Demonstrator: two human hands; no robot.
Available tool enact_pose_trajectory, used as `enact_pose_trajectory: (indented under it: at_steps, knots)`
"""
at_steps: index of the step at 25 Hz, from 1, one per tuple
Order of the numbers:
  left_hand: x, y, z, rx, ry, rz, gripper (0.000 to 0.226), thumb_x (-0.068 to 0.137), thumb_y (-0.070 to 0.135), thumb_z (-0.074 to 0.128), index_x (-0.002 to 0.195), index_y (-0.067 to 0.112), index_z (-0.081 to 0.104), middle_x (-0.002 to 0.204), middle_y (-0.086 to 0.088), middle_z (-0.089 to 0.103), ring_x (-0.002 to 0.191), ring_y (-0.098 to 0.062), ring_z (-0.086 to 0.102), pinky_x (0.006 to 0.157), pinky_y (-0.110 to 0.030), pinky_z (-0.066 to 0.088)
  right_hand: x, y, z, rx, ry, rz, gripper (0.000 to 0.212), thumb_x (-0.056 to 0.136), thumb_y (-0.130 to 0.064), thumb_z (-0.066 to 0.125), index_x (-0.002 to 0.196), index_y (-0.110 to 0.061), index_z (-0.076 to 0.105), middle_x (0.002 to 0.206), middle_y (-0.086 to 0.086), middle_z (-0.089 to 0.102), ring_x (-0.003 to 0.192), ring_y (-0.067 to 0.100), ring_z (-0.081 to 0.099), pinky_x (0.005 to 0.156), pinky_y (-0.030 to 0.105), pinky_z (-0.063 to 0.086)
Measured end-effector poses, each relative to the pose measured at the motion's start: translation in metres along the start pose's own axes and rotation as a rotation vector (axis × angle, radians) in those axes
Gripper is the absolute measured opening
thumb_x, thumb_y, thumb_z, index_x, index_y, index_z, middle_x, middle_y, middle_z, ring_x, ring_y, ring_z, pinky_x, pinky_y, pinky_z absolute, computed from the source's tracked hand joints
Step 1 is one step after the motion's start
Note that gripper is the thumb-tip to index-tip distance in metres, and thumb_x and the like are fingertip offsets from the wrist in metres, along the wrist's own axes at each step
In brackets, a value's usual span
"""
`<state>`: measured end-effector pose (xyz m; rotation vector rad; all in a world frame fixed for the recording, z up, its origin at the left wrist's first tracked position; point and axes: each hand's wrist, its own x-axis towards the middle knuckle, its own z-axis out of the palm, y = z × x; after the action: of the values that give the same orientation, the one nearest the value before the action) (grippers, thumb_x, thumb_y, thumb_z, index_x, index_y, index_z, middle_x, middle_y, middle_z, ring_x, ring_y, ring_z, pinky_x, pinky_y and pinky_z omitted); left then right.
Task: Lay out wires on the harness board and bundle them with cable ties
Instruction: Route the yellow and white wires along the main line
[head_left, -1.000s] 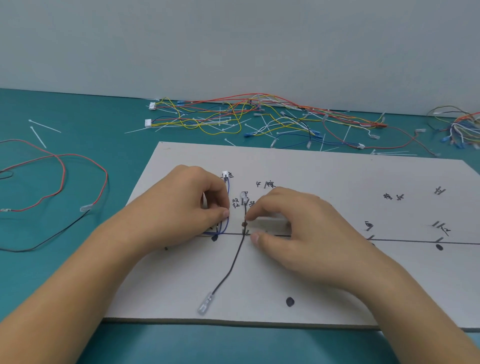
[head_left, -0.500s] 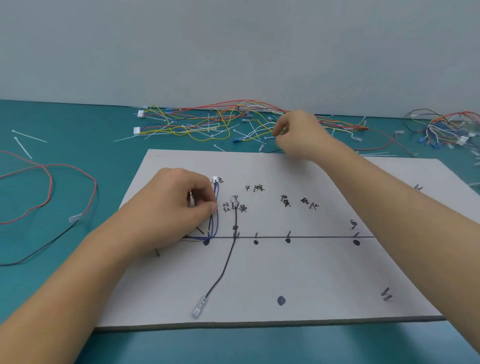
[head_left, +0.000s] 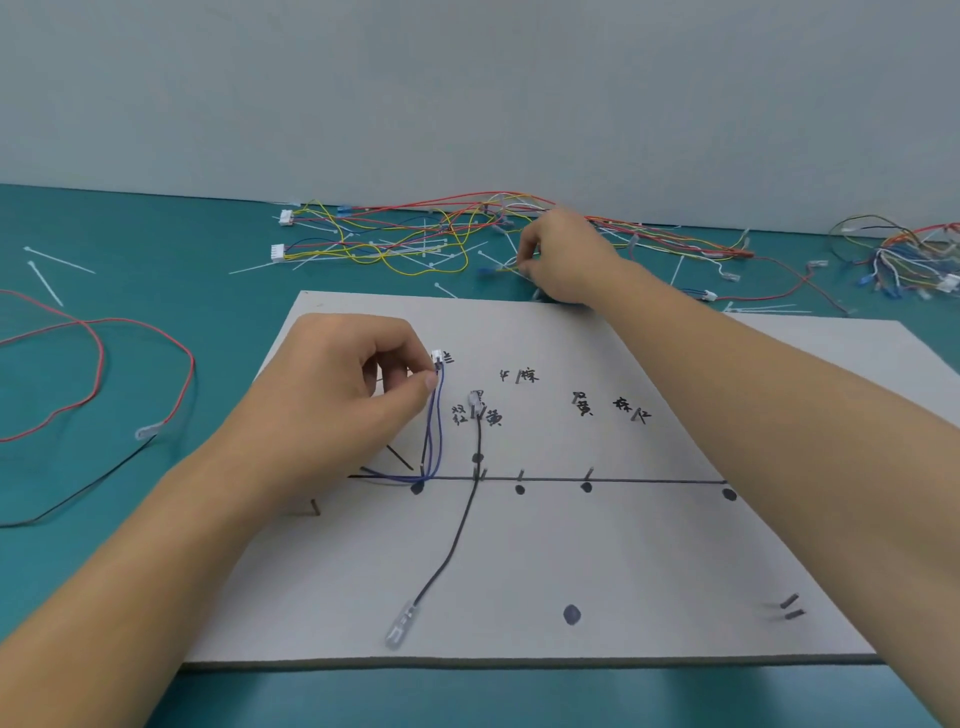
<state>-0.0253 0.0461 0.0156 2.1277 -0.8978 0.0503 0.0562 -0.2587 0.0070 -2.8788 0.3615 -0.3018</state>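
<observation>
Left hand (head_left: 332, 395) pinches blue wire (head_left: 439, 431) at left of harness board (head_left: 571, 551). Right hand (head_left: 563, 260) past board's far edge, pinching yellow wire (head_left: 503, 268) on desk (head_left: 156, 249).

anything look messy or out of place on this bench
Nothing looks damaged. The loose wires behind the harness board lie in one tangle, cable ties are scattered through it and at far left, and a red wire loops left of the board instead of lying on it.

Left hand (head_left: 332, 395) pinching blue wire (head_left: 439, 415), right hand (head_left: 563, 260) pinching yellow wire (head_left: 501, 269)
</observation>
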Motion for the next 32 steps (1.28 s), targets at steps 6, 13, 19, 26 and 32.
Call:
enact_pose_trajectory:
  at_steps: [6, 13, 19, 26, 32]
  knots:
    - [-0.001, 0.002, 0.001, -0.013, -0.023, -0.008, 0.018, 0.088, 0.017, 0.072, 0.074, 0.028, 0.071, 0.063, 0.015, 0.059, 0.054, -0.009, 0.044, 0.050, -0.013, 0.035, -0.005, -0.013, -0.056, 0.236, 0.217, -0.078, 0.013, 0.096, -0.016, 0.056, 0.097, -0.019, 0.069, 0.090, 0.006, 0.069, 0.082, 0.024, 0.063, 0.076, 0.035, 0.053]
    - [0.000, 0.004, 0.002, -0.010, -0.027, -0.021, 0.019, 0.088, 0.015, 0.072, 0.074, 0.027, 0.072, 0.063, 0.015, 0.060, 0.054, -0.007, 0.047, 0.050, -0.010, 0.036, -0.024, -0.041, -0.090, 0.818, 0.307, 0.042, 0.023, 0.102, -0.006, 0.041, 0.099, -0.018, 0.061, 0.068, 0.004, 0.050, 0.045, 0.014, 0.046, 0.043, 0.022, 0.037]
    - [0.000, 0.003, 0.003, -0.026, -0.033, -0.032, 0.019, 0.088, 0.015, 0.072, 0.074, 0.028, 0.072, 0.063, 0.015, 0.059, 0.054, -0.005, 0.048, 0.051, -0.008, 0.036, -0.044, -0.029, -0.091, 1.527, 0.275, 0.553, 0.023, 0.102, -0.003, 0.029, 0.101, -0.011, 0.051, 0.092, 0.011, 0.066, 0.053, 0.020, 0.069, 0.041, 0.019, 0.046]
    - [0.000, 0.004, 0.002, -0.035, -0.019, -0.038, 0.019, 0.088, 0.015, 0.072, 0.075, 0.029, 0.072, 0.063, 0.016, 0.059, 0.055, -0.005, 0.049, 0.052, -0.009, 0.037, -0.130, -0.045, -0.090, 1.705, -0.174, 0.574, 0.017, 0.102, -0.010, 0.044, 0.090, -0.014, 0.056, 0.067, -0.004, 0.067, 0.043, 0.004, 0.057, 0.036, 0.015, 0.036]
    - [-0.001, 0.009, -0.001, -0.130, -0.001, -0.027, 0.016, 0.091, 0.017, 0.071, 0.079, 0.027, 0.074, 0.064, 0.017, 0.060, 0.055, -0.004, 0.048, 0.053, -0.008, 0.036, -0.186, -0.079, -0.098, 1.782, -0.202, 0.473, 0.018, 0.099, -0.013, 0.046, 0.083, -0.015, 0.054, 0.060, -0.001, 0.066, 0.042, 0.006, 0.060, 0.031, 0.014, 0.033]
